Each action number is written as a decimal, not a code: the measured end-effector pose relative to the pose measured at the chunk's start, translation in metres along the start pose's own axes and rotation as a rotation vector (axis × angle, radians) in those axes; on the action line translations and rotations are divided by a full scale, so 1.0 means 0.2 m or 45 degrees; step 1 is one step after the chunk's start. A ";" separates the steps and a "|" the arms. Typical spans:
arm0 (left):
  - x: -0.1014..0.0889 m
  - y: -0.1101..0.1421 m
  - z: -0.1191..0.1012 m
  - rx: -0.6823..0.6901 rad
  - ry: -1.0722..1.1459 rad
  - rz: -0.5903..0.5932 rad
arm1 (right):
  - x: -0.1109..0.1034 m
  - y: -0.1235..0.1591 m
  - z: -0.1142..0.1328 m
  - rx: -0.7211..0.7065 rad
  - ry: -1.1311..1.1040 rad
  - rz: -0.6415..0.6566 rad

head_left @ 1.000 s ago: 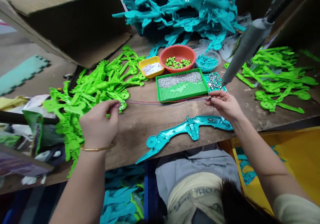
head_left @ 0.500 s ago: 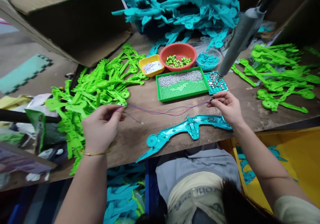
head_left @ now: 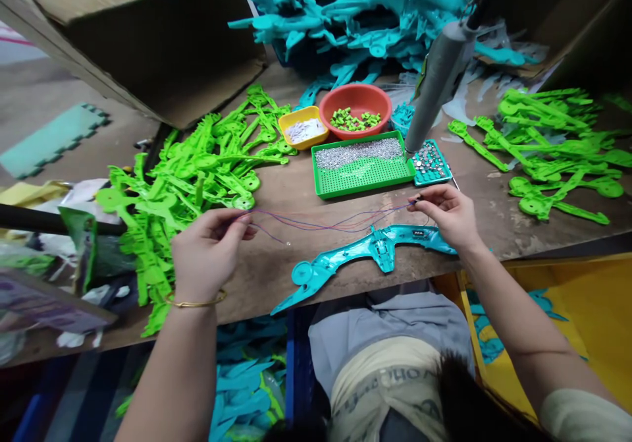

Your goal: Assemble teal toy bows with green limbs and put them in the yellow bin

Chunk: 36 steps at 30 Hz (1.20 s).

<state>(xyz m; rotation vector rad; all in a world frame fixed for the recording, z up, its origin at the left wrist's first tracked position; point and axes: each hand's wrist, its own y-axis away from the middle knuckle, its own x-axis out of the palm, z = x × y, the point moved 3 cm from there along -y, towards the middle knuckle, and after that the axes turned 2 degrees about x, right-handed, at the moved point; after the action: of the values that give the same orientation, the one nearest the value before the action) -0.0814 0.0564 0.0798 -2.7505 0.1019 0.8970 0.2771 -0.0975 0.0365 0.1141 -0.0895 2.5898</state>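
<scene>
One turquoise bow-shaped part (head_left: 382, 248) lies near the table's (head_left: 257, 277) close edge, between the hands and partly covered by the right one. Above it, thin red and blue wires (head_left: 316, 226) sag from hand to hand — the left hand (head_left: 207, 244) pinches one end, a loose strand trailing inward, and the right hand (head_left: 449, 213) pinches the other at a small dark piece (head_left: 415, 199). Beyond and between the hands sit a green tray (head_left: 345, 182) and a red bowl (head_left: 328, 109). Farthest off, turquoise parts (head_left: 345, 20) heap up — well past both hands.
</scene>
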 end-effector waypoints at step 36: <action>0.72 0.27 -0.40 -0.685 1.355 0.774 | -0.26 0.11 0.22 -0.431 0.597 -0.419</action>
<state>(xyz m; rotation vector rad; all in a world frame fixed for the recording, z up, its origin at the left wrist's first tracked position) 0.0725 -0.0155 0.0461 -3.4135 1.0376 -0.6755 0.3125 -0.1473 0.0735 -0.5518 -0.3050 2.1724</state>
